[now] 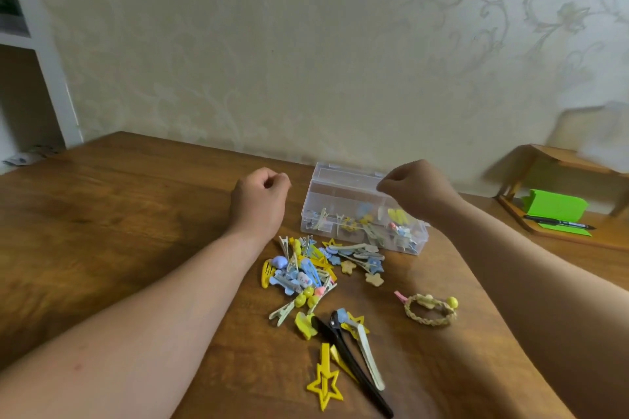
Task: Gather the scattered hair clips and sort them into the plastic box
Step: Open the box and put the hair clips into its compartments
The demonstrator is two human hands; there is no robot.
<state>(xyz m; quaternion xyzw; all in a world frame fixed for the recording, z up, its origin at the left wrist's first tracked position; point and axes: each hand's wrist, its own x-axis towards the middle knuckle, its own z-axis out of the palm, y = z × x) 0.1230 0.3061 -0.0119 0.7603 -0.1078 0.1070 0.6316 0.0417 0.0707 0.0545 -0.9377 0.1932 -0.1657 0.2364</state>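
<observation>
A clear plastic box (343,201) stands open near the wall, its lid (347,172) raised at the back and several small clips inside. In front of it lies a heap of blue, yellow and cream hair clips (303,274). Closer to me are a yellow star clip (325,383), a long black clip (354,362) and a cream clip (369,359). My left hand (260,196) hovers left of the box with its fingers curled; nothing shows in it. My right hand (417,189) is curled over the box's right end, fingertips near the lid's corner, and no clip is visible in it.
A braided cream hair tie with yellow beads (430,311) lies to the right of the heap. At the far right a wooden stand (558,201) holds green paper (554,206) and a black pen (558,223). The wooden table (119,214) ends at the wall.
</observation>
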